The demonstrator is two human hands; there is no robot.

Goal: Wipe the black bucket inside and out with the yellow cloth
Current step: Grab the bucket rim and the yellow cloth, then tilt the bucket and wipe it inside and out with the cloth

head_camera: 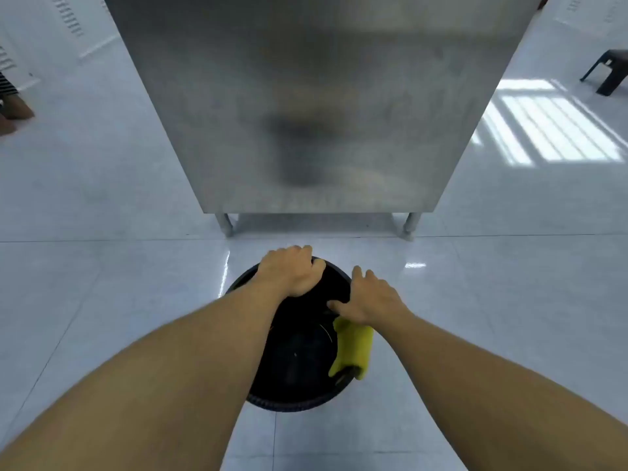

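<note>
The black bucket (299,362) stands upright on the white floor just below me, its dark inside facing up. My left hand (294,271) grips the far rim, fingers curled over the edge. My right hand (368,299) rests on the bucket's right rim with fingers spread and pins the yellow cloth (353,350), which hangs down from under the palm along the right side of the bucket. The cloth's lower end lies over the near right rim. My forearms hide part of the left rim.
A stainless steel cabinet (323,103) on short legs stands right behind the bucket. A dark stool (608,71) sits at the far right. Another person's legs (12,107) show at the left edge. Glossy white tiles (102,300) surround the bucket.
</note>
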